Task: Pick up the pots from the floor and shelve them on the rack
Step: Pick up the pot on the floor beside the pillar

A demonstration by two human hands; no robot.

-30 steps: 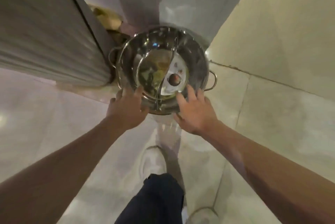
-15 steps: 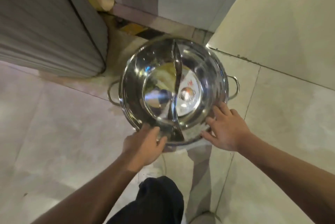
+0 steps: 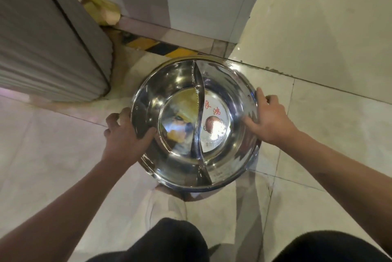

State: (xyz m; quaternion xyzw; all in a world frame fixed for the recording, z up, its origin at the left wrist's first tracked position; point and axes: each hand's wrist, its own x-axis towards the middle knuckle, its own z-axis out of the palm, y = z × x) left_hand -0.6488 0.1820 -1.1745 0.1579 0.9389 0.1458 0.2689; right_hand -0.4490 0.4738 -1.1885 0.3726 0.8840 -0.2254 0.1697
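Dark trouser knees [image 3: 169, 240] frame the bottom as a person's left hand [image 3: 125, 134] and right hand [image 3: 269, 117] each close a grip on opposite rims of a divided steel pot [image 3: 195, 123], thumbs hooked inside, holding it just above the glossy tiled floor [image 3: 318, 155]. The mirror-bright round bowl has a curved partition and a red-printed label. Beyond lie a yellow-black strip [image 3: 161, 47] and a ribbed grey panel [image 3: 42, 49]. No rack shows; shelving appears yet to come.
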